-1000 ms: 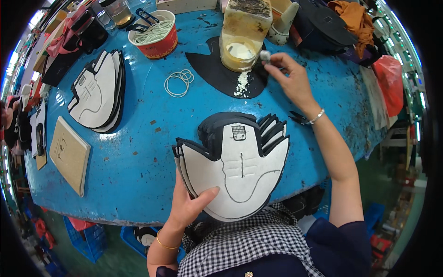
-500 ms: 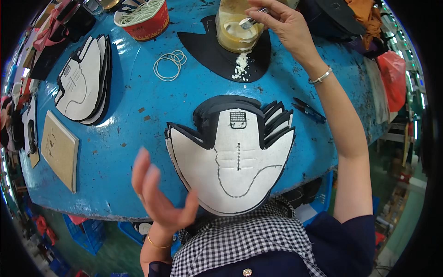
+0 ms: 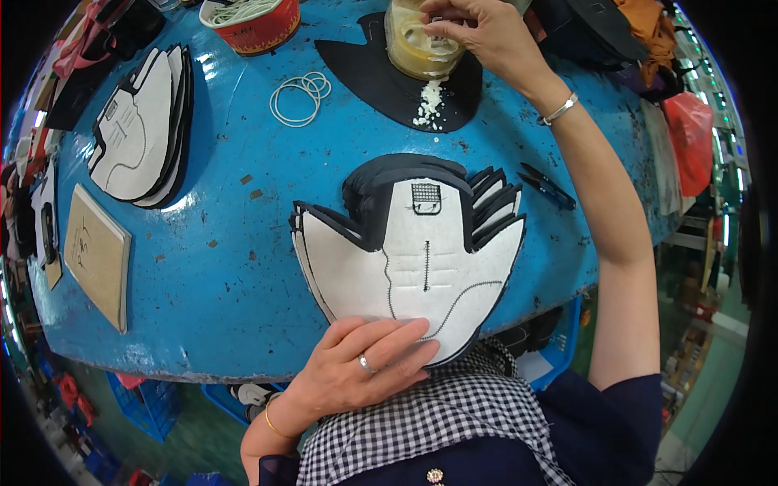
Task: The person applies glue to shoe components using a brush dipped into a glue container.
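Far to the left of the central stack [image 3: 421, 279] of stitched white pieces with black edges, a tan notebook [image 3: 96, 255] lies on the blue table [image 3: 219, 300]. A similar, smaller-looking stack [image 3: 121, 150] rests beyond the notebook, also left of the central stack. Farther off, up and left of it, sit a red bowl [image 3: 255, 34] of pale bands and some loose bands [image 3: 277, 105]. The person's left hand [image 3: 356, 364] lies across the central stack's near edge, fingers together; its thumb is hidden, so whether it grips cannot be told. Beyond the central stack, a flat black piece [image 3: 356, 69] bears white crumbs [image 3: 429, 104] and a yellowish container [image 3: 425, 65]. The right hand [image 3: 498, 40] is at the container's mouth, thumb and forefinger narrowly spaced; what they hold cannot be told. Black snips [image 3: 547, 186] lie right of the central stack.
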### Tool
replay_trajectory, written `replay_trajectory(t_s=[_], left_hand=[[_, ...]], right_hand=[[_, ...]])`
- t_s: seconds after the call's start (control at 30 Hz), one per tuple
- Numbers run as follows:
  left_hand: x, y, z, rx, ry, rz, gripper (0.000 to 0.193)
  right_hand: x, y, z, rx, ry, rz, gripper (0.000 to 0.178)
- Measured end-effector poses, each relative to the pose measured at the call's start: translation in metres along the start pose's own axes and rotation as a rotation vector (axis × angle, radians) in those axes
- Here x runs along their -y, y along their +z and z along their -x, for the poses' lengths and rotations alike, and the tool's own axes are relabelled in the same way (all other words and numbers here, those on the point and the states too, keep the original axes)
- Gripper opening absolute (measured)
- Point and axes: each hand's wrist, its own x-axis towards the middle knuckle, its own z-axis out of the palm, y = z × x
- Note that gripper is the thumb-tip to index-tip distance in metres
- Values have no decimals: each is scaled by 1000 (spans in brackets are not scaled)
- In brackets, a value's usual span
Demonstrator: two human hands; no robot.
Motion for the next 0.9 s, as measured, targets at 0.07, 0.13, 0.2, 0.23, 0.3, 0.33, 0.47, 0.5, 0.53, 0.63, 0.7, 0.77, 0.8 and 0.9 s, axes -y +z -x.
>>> replay_trajectory(t_s=[0.07,0.13,0.2,0.23,0.3,0.33,0.47,0.5,0.53,0.63,0.7,0.77,0.8,0.9], left_hand=[[-2,1,2,-9,-20,-19,49],[-4,0,2,3,-26,-20,49],[-7,-2,1,13,-33,-22,50],[-8,-3,0,14,-30,-41,49],[-10,-4,-2,14,-27,-60,49],[-11,-6,-3,18,-21,-79,48],[-17,-8,-5,21,-7,-120,42],[-18,-8,-5,21,-10,-120,42],[-19,-7,-6,19,8,-150,40],[-22,-7,-6,16,19,-196,36],[-24,-7,-6,15,19,-212,32],[-24,-9,-9,40,78,-292,27],[-24,-8,-10,38,84,-289,27],[-24,-4,-12,3,123,-304,26]], right_hand=[[-1,-4,-3,22,31,-44,21],[-6,-9,-5,45,59,-89,21],[-8,-13,-6,93,107,-305,21],[-6,-12,-5,95,104,-305,21],[0,-9,0,-21,42,-132,20],[2,-6,1,-21,42,-133,20],[0,2,7,-5,13,2,17],[0,3,8,-88,-8,-110,17],[1,3,9,-171,-29,-222,18],[19,-7,16,-162,21,3,17],[26,-5,25,-149,-64,107,17],[23,-4,30,-140,-147,214,18],[14,-4,33,-174,-165,163,19],[-3,-12,51,-218,-185,50,23]])
